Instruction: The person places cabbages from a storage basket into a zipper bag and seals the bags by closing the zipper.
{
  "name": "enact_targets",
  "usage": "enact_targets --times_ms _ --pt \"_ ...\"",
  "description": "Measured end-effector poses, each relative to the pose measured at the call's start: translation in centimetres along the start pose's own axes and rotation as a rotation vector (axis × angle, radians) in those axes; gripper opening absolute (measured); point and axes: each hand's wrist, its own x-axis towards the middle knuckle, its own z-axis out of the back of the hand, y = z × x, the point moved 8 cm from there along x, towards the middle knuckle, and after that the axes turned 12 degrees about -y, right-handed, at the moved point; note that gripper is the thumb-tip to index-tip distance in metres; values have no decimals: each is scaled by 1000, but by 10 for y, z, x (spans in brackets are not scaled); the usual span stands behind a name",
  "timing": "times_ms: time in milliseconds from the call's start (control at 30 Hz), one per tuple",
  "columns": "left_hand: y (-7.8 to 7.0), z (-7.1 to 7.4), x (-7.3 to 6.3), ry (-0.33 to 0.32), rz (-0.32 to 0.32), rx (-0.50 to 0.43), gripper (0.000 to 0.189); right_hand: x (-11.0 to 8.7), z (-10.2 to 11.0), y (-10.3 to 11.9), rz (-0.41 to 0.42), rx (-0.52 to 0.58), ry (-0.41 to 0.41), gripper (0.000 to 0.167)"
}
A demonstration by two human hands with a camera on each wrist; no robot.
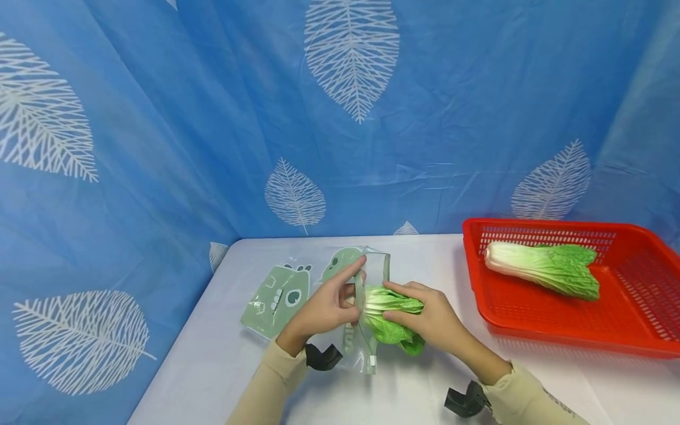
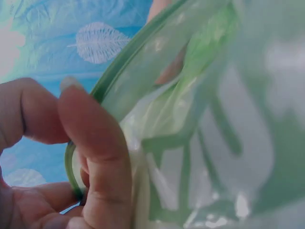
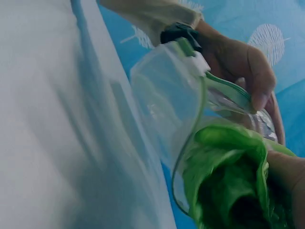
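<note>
White tabletop (image 1: 432, 260) separates red basket's rim (image 1: 477, 286) from the partly bagged cabbage (image 1: 389, 332).

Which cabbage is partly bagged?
The cabbage held by the right hand, its leafy end sticking out of the open bag; the other cabbage lies in the red basket.

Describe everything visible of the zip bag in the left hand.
The bag is clear, plastic-looking film with green print and pale lettering, its green-edged mouth open toward the person's right and fitted with a white slider. The left hand pinches its rim; a leafy cabbage sits partly inside, leaves protruding. It is over the white table, contact unclear.
</note>
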Motion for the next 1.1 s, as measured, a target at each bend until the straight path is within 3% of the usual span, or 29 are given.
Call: enact_targets --times_ms 133,267,400,500,567,700,833,1100 --pt "4 -3 0 18 -2 -19 93 5 -5 -1 21 -65 4 57" --pt "7 -5 0 41 6 -1 93 4 -15 -11 -3 -83 90 63" --pt "14 2 1 7 23 2 94 -2 -21 -14 20 22 198 68" --pt "16 7 1 -9 20 -4 95 -6 -18 -15 58 138 233 62" --pt "16 9 2 -6 15 -3 95 -5 -12 -20 65 189 197 55" --pt "14 10 2 -4 12 -11 93 -1 5 -36 45 195 11 41" --pt "11 10 2 -6 5 -20 94 -2 12 -52 17 175 -92 42" --pt "6 12 2 -16 -9 -13 96 -16 -16 -55 -74 402 161 72"
